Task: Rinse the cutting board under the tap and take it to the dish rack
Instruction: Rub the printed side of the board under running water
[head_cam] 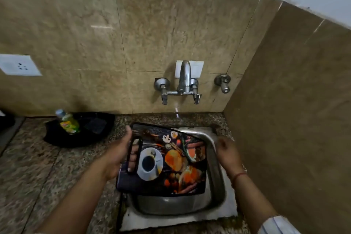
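The cutting board [171, 165] is dark, printed with a coffee cup and food pictures, and has a slot handle on its left side. It hangs roughly flat over the steel sink [218, 182]. My left hand [118, 155] grips it through the handle slot. To the right of the board, my right hand [227, 153] hovers over the sink's edge with curled fingers, and I cannot tell whether it touches the board. The wall tap [184, 78] sits above the sink, and a thin stream of water [176, 110] falls behind the board's far edge.
A black pan [95, 135] on the granite counter at the left holds a yellow-green bottle [68, 122] and a dark scrub pad. A separate valve [224, 82] sticks out right of the tap. A tiled side wall closes in the right. A wall socket [19, 65] is at far left.
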